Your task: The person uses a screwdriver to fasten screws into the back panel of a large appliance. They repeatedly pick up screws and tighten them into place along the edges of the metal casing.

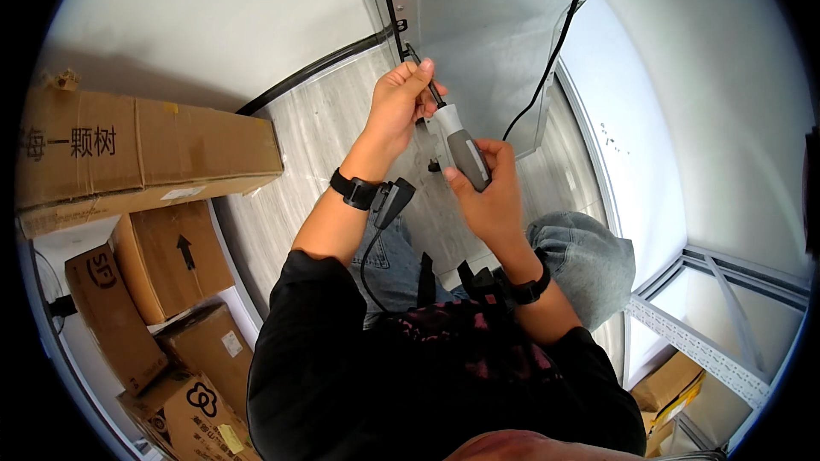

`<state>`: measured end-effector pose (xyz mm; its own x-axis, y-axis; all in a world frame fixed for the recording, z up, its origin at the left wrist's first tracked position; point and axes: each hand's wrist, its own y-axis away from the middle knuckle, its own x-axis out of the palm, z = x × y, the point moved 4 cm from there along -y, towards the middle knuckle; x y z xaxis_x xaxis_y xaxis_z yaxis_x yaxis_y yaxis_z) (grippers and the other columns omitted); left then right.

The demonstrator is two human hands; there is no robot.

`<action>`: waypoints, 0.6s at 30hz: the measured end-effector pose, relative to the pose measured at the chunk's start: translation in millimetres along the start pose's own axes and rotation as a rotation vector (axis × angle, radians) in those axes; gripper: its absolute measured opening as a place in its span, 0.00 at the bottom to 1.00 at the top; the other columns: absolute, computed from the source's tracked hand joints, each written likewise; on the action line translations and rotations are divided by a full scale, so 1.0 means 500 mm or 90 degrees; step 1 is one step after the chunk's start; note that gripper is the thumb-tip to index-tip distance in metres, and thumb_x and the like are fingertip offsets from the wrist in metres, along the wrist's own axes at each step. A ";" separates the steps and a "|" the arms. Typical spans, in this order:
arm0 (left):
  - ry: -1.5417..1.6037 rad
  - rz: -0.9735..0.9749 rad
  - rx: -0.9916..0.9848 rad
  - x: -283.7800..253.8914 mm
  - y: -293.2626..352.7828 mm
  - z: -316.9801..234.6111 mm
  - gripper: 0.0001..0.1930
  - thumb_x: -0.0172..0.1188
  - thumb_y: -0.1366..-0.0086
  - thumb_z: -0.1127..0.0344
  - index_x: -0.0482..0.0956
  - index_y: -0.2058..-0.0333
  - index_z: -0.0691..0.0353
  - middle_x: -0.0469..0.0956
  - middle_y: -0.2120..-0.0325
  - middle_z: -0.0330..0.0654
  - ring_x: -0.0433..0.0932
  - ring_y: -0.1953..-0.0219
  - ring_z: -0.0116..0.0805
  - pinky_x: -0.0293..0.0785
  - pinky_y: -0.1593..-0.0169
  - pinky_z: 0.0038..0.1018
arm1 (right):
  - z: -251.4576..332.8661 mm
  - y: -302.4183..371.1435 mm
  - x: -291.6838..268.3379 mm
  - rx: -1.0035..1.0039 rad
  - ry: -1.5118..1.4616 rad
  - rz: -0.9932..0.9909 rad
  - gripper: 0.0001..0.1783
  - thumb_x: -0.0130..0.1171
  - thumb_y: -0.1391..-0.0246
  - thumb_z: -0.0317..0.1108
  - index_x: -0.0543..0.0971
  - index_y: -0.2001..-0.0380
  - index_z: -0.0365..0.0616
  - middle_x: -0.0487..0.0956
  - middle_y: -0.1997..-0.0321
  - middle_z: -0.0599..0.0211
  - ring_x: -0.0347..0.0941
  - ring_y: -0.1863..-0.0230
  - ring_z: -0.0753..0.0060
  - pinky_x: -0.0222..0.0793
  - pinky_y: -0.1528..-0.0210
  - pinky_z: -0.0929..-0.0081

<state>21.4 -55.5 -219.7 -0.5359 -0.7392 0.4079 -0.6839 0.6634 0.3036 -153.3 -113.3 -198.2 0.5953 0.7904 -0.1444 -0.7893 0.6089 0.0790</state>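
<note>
A screwdriver (466,154) with a grey and white handle and a dark shaft points up and left, toward the lower edge of a grey metal cabinet (478,26). My right hand (494,196) grips the end of its handle between thumb and fingers. Farther up, my left hand (398,102) is closed around the shaft near the tip, thumb pressed against the fingers. The tip lies close to a dark fitting at the cabinet's left corner; whether it touches a screw is too small to tell.
Cardboard boxes (205,154) stand along the left, with more stacked below them. A black cable (559,47) hangs down the cabinet's front. At the lower right is a white metal shelf frame (696,350) with a carton (670,382) underneath. White walls flank the wood-look floor (299,145).
</note>
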 end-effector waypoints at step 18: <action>0.018 0.006 0.004 0.008 0.015 -0.019 0.11 0.48 0.31 0.61 0.75 0.63 0.62 0.80 0.73 0.40 0.75 0.72 0.22 0.70 0.67 0.18 | 0.009 -0.004 -0.010 -0.013 -0.048 0.023 0.22 0.54 0.42 0.44 0.67 0.55 0.35 0.75 0.73 0.65 0.70 0.76 0.76 0.65 0.74 0.78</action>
<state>18.9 -52.6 -207.6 -0.5275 -0.7297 0.4351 -0.6821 0.6691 0.2951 -154.1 -118.4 -193.3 0.5748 0.8155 -0.0674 -0.8134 0.5784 0.0621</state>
